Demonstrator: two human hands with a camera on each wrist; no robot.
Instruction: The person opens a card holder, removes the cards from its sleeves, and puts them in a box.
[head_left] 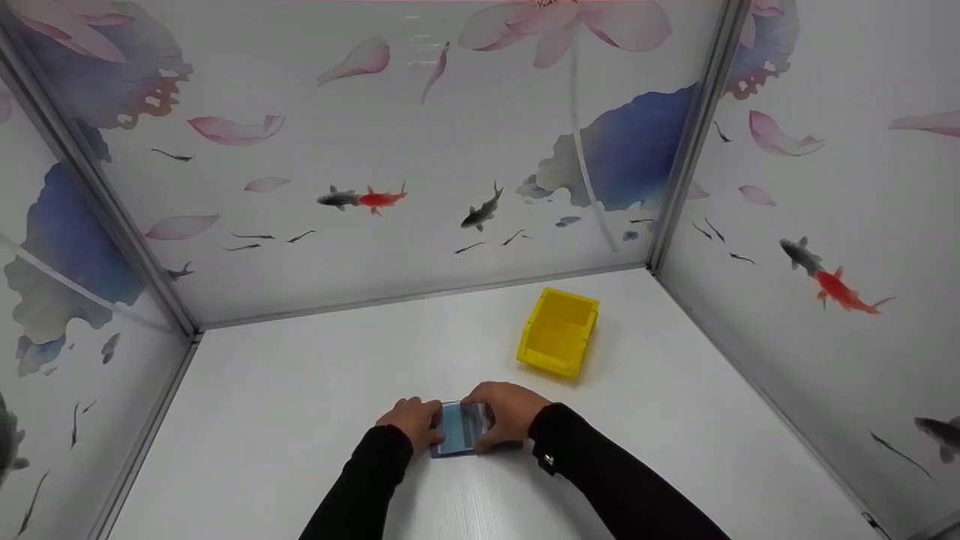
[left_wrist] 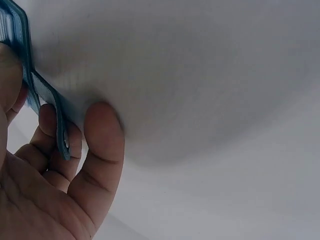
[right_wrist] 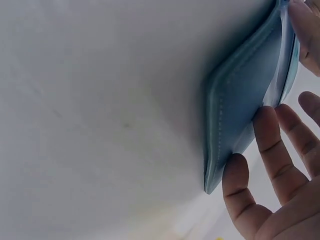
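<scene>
A blue card holder (head_left: pixel 453 433) with stitched edges and clear plastic sleeves lies opened on the white table between both hands. At its left side, my left hand (head_left: pixel 409 418) pinches the edge with curled fingers. The left wrist view shows a narrow strap (left_wrist: pixel 59 120) with a small hole or snap at its end, passing among the fingers. My right hand (head_left: pixel 511 411) grips the right part, thumb near and fingers far. In the right wrist view, fingertips (right_wrist: pixel 265 117) touch the cover (right_wrist: pixel 240 90) and clear sleeves. Part of the right cover is hidden under that hand.
A yellow plastic bin (head_left: pixel 559 330) stands on the table (head_left: pixel 300 375) beyond the right hand. Printed panels (head_left: pixel 405 247) with metal frame posts (head_left: pixel 679 165) enclose the table at the back, left and right.
</scene>
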